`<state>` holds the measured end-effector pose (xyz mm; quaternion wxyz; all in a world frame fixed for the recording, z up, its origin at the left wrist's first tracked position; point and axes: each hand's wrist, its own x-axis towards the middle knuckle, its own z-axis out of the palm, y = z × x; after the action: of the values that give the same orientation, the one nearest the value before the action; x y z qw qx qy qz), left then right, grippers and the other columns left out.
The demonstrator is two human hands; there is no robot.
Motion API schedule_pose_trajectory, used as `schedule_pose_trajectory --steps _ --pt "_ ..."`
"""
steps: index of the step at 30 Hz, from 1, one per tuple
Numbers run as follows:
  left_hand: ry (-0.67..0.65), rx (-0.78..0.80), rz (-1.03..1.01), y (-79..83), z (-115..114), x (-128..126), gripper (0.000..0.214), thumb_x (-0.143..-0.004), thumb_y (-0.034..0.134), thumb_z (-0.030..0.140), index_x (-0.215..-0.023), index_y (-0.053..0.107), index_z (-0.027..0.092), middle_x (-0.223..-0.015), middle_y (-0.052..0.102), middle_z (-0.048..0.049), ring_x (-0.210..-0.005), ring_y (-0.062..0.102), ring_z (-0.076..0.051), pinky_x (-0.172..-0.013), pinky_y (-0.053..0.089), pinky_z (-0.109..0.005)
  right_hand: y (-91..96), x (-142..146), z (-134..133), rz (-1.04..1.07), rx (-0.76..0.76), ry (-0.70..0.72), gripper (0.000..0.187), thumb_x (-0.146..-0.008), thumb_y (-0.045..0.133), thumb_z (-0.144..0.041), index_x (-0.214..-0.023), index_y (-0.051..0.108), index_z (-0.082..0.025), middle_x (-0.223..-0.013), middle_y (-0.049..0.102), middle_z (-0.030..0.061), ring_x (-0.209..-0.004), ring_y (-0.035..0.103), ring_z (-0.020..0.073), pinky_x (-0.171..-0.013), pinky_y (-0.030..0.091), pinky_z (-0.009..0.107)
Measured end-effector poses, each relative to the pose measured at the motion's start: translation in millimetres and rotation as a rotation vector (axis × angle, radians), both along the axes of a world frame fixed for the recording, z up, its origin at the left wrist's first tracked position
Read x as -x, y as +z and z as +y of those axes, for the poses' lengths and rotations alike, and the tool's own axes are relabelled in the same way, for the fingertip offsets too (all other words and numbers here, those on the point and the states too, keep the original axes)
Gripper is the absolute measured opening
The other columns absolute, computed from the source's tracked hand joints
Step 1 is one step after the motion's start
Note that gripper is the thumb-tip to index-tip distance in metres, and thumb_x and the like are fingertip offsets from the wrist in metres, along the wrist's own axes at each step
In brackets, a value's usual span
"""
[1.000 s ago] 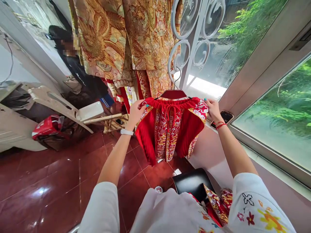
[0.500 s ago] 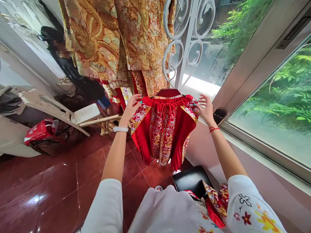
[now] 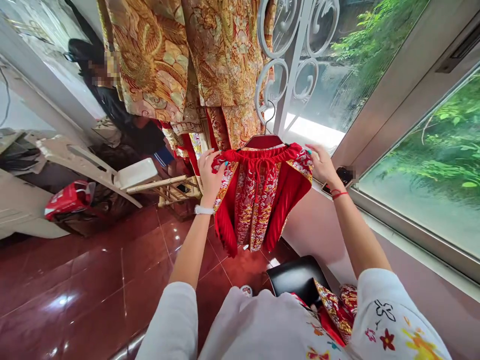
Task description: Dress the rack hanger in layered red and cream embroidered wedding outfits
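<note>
Red embroidered skirt (image 3: 257, 205) hangs from a dark red hanger (image 3: 263, 141), its hook set on a white scrollwork grille (image 3: 285, 65). Nearest the body, below the skirt, a folded red-and-gold brocade garment (image 3: 333, 315) lies against a black padded seat (image 3: 298, 277). Left hand (image 3: 212, 180): fingers clenched on the gathered waistband. Right hand (image 3: 324, 167): fingers grasping the waistband's outer corner. A smartphone (image 3: 343, 177) lies on the window sill (image 3: 390, 232) just beyond the right hand. Gold brocade robes (image 3: 157, 60) hang directly behind the skirt. Left of the skirt stand a bamboo frame (image 3: 176, 187) and a white chair (image 3: 93, 165); a red bag (image 3: 69, 200) sits on the maroon tiled floor (image 3: 93, 280). Farthest left, a person in black (image 3: 108, 102) stands partly hidden by the robes.
</note>
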<state>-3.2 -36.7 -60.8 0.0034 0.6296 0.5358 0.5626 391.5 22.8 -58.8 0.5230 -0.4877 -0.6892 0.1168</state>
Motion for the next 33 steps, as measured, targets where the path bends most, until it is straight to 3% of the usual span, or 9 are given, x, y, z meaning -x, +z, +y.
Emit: schedule_pose_trajectory --steps 3,10,14,17,20,23,26,30,33 --pt "-0.019 0.002 -0.011 -16.1 -18 -17 0.023 -0.096 0.055 0.025 -0.116 0.065 0.025 -0.123 0.066 -0.0098 -0.126 0.056 -0.027 -0.114 0.042 -0.048 -21.7 28 -33 0.108 -0.14 -0.22 0.033 -0.095 0.045 -0.044 -0.111 0.066 -0.024 -0.108 0.069 0.0107 -0.108 0.065 0.0279 -0.099 0.051 0.047" --pt "-0.216 0.386 -0.259 -66.7 -3 -79 0.038 -0.095 0.059 0.036 -0.127 0.059 0.017 -0.127 0.066 -0.017 -0.116 0.065 -0.028 -0.098 0.052 -0.043 -71.8 105 -28 0.218 0.3 0.14 0.046 -0.08 0.064 -0.06 -0.108 0.058 -0.023 -0.109 0.068 0.012 -0.102 0.065 0.0273 -0.091 0.055 0.045" --pt "-0.179 0.354 -0.244 -60.9 -7 -53 0.024 -0.093 0.057 0.037 -0.103 0.067 0.018 -0.1 0.074 -0.0103 -0.092 0.069 -0.026 -0.085 0.055 -0.04 -59.9 74 -27 0.157 0.247 0.108 0.036 -0.078 0.065 -0.059 -0.081 0.055 -0.025 -0.077 0.061 0.003 -0.072 0.056 0.022 -0.071 0.053 0.039" --pt "-0.032 0.259 -0.179 -52.8 -20 -31 0.021 -0.092 0.058 0.037 -0.102 0.069 0.021 -0.104 0.075 -0.0089 -0.097 0.069 -0.027 -0.089 0.053 -0.04 -45.8 43 -36 0.104 0.11 -0.024 0.034 -0.079 0.065 -0.053 -0.07 0.046 -0.026 -0.063 0.049 -0.0022 -0.062 0.044 0.0179 -0.061 0.043 0.033" --pt "0.056 0.272 -0.1 -51.5 -30 -32 0.022 -0.093 0.058 0.034 -0.106 0.069 0.021 -0.111 0.073 -0.0128 -0.105 0.068 -0.03 -0.095 0.051 -0.043 -41.7 35 -42 0.077 0.107 -0.049 0.034 -0.081 0.062 -0.05 -0.069 0.041 -0.025 -0.06 0.043 -0.0039 -0.059 0.04 0.0157 -0.058 0.035 0.031" --pt "0.008 0.279 -0.028 -53.3 -40 -43 0.021 -0.094 0.058 0.03 -0.111 0.066 0.02 -0.114 0.069 -0.0151 -0.106 0.067 -0.031 -0.093 0.051 -0.043 -44.1 41 -49 0.017 0.137 -0.039 0.03 -0.084 0.06 -0.051 -0.075 0.049 -0.024 -0.063 0.051 -0.0027 -0.06 0.044 0.0159 -0.059 0.035 0.031" --pt "-0.062 0.162 -0.02 -43.0 -44 -39 0.02 -0.096 0.056 0.029 -0.111 0.064 0.021 -0.111 0.067 -0.0124 -0.096 0.067 -0.025 -0.083 0.054 -0.038 -37.5 41 -54 0.003 0.092 -0.034 0.029 -0.087 0.059 -0.051 -0.089 0.059 -0.023 -0.072 0.061 0.001 -0.064 0.053 0.0183 -0.063 0.042 0.032" --pt "-0.013 -0.07 -0.079 3.7 -10 -6 0.018 -0.097 0.053 0.03 -0.107 0.064 0.021 -0.109 0.067 -0.0093 -0.106 0.063 -0.022 -0.095 0.051 -0.037 -6.6 30 -36 -0.019 -0.147 -0.191 0.031 -0.089 0.059 -0.049 -0.105 0.065 -0.023 -0.096 0.069 0.0082 -0.09 0.062 0.0247 -0.083 0.05 0.04" --pt "-0.24 0.183 -0.05 38.7 42 20 0.019 -0.091 0.06 0.036 -0.099 0.067 0.02 -0.102 0.069 -0.0065 -0.104 0.063 -0.022 -0.094 0.05 -0.036 11.8 23 -7 -0.067 -0.145 -0.122 0.035 -0.089 0.059 -0.053 -0.104 0.068 -0.023 -0.106 0.07 0.0088 -0.103 0.06 0.0264 -0.092 0.049 0.042"
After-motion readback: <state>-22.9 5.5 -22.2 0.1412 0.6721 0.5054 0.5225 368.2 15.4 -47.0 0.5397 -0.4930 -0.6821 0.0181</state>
